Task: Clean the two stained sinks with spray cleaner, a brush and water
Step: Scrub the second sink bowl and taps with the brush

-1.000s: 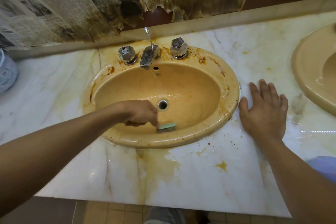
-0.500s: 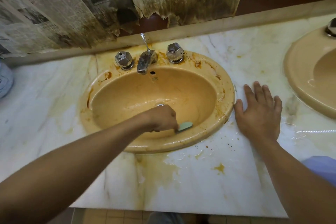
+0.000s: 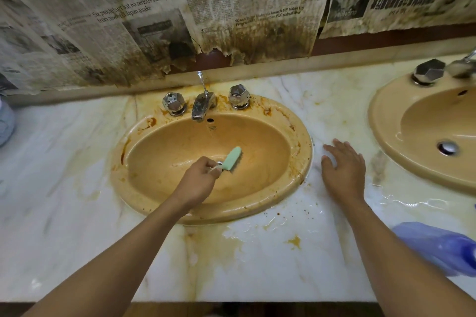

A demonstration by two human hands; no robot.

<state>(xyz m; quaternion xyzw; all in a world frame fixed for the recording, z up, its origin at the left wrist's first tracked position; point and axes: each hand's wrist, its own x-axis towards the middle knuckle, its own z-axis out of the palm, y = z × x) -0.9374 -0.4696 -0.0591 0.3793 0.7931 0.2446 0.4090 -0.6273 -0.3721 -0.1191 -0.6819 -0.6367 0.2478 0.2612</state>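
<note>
- L hand [image 3: 197, 184] curled round handle of green brush [image 3: 231, 158]; brush head in basin of stained sink [image 3: 305, 152], mid-frame
- R hand [image 3: 343, 170] flat, fingers spread, on wet counter [image 3: 257, 265] at sink's 3 o'clock
- 2nd sink [image 3: 383, 131] further toward 3; blurry blue thing [image 3: 435, 247] at 4, maybe spray bottle

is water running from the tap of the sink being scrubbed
No, nothing flows from the faucet into the stained sink, where the left hand holds the brush.
</note>
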